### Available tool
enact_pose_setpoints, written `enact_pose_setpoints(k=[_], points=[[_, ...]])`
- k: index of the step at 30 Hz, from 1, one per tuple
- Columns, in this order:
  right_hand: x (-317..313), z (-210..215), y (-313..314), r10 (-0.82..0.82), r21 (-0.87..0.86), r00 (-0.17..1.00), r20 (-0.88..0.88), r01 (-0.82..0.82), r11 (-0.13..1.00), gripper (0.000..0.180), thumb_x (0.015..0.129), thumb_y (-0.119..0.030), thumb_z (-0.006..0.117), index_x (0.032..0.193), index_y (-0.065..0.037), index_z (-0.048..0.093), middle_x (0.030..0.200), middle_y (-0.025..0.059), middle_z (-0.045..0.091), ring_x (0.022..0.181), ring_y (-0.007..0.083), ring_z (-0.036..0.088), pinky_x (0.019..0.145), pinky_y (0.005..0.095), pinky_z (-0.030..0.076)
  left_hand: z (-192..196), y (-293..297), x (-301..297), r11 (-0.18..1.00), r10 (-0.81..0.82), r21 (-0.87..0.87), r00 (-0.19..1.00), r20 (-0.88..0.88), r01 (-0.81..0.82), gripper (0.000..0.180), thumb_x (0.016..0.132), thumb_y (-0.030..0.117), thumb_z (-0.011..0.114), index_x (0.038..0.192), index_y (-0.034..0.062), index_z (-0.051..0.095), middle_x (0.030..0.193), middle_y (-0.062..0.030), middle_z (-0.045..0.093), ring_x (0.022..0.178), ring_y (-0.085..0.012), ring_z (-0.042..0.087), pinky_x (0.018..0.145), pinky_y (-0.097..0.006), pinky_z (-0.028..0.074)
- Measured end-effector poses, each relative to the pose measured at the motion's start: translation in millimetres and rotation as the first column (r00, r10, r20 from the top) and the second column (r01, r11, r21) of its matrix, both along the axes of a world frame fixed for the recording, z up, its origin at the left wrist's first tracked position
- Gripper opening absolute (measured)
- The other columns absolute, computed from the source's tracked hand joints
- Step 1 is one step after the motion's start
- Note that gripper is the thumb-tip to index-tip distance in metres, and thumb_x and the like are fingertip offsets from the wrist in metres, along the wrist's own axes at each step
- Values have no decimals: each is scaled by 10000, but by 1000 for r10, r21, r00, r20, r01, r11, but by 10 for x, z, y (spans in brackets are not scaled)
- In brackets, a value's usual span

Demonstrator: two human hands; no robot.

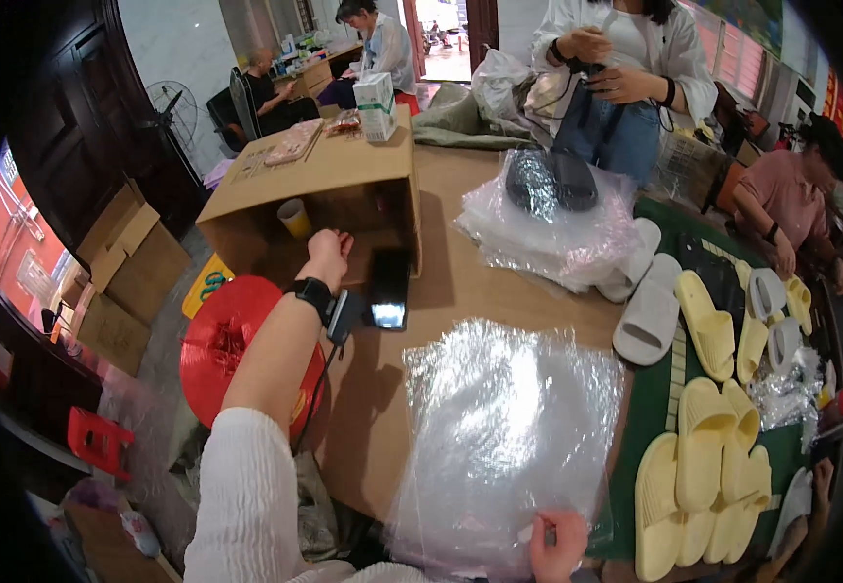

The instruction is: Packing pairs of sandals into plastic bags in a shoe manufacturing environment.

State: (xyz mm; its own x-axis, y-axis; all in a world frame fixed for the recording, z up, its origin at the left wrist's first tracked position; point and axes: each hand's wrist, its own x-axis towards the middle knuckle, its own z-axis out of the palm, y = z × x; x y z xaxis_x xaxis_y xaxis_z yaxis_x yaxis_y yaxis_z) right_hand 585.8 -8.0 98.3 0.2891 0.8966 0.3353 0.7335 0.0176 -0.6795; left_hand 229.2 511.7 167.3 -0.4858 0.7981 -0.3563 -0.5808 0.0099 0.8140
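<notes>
My left hand (329, 255) reaches to the opening of a cardboard box (314, 155) lying on its side. Its fingers are curled closed; whatever they hold, if anything, is hidden. Beside it on the table lies a black phone (388, 282) with a bright patch at its lower end. A cardboard tube (294, 219) stands inside the box. My right hand (557, 546) is closed at the near edge of a stack of clear plastic bags (499, 418). Its fingers curl over the film, and I cannot make out what is between them.
A red round roll (232, 340) sits beneath my left forearm. Bagged black slippers (550, 180) top a pile at the back. Grey slippers (648, 311) and yellow slippers (703, 442) lie along the right on a green surface (625, 505). People stand and sit around the table.
</notes>
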Motion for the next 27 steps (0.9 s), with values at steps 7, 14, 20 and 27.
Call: enact_pose_setpoints(k=[7, 14, 20, 27], points=[[-26, 104, -32, -16, -53, 998, 65, 19, 998, 117, 876, -104, 685, 982, -57, 680, 899, 161, 659, 796, 331, 600, 745, 452, 477, 34, 607, -261, 996, 25, -31, -575, -818, 88, 405, 922, 171, 571, 1310, 75, 511, 1287, -181, 561, 1213, -389, 518, 1051, -487, 435], [-118, 259, 155, 22, -42, 997, 70, -19, 999, 97, 849, -23, 696, 936, -49, 662, 826, 125, 637, 668, 300, 531, 642, 412, 438, -169, 1302, -452, 951, 250, 227, -87, -964, 212, 530, 816, 193, 684, 1310, 51, 557, 1353, -215, 549, 1275, -396, 492, 1048, -457, 422], [-154, 247, 216, -22, 28, 998, 64, 21, 999, 74, 869, -21, 694, 936, -44, 674, 792, 107, 632, 645, 280, 522, 626, 396, 430, -463, 1291, 390, 938, 26, -27, -148, -989, 346, 522, 773, 201, 731, 1256, 48, 603, 1243, -202, 630, 1194, -382, 565, 1002, -438, 468], [-171, 213, 230, -4, 29, 991, 133, 0, 1000, 83, 878, -58, 700, 957, -33, 686, 745, 103, 593, 627, 268, 493, 623, 397, 427, -1036, 1524, 406, 961, -7, 3, 33, -999, 277, 335, 811, 98, 639, 1136, 18, 640, 1137, -243, 653, 1122, -422, 600, 948, -485, 490]])
